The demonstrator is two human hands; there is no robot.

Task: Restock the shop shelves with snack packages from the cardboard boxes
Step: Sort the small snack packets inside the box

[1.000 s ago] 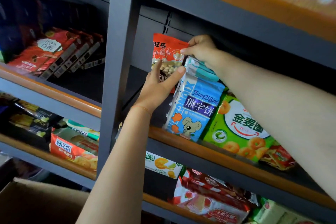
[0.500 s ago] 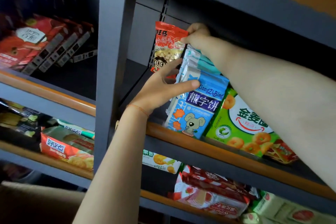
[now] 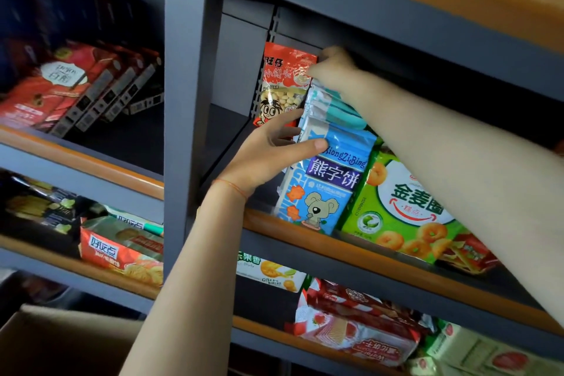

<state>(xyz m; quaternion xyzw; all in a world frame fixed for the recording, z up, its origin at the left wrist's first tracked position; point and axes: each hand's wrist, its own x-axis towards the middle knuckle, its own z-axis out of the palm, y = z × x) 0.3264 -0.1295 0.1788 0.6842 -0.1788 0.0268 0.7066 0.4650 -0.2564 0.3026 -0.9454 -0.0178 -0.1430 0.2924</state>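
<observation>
Two hands work the middle shelf of a grey metal rack with orange-edged boards. My left hand grips the front blue bear-biscuit packet, thumb laid across its face near the top and fingers curled behind its left edge; that packet stands upright at the shelf's front lip, with more blue packets lined up behind it. My right hand reaches across from the right, above those packets, and pinches the top right corner of a red snack bag with a cartoon face, which stands upright at the back of the shelf against the slotted rear panel, just left of the blue row. Beside the blue packets to the right leans a green ring-biscuit bag, and past it a red packet lies at the shelf edge. On the shelf below lie a green-and-white cracker pack, pink-and-red wafer packs and pale green packs. In the left bay, red boxes lean in a row on the upper shelf; dark packs and an orange biscuit pack sit on the one beneath. One cardboard box shows at the lower left corner, its contents out of sight.
</observation>
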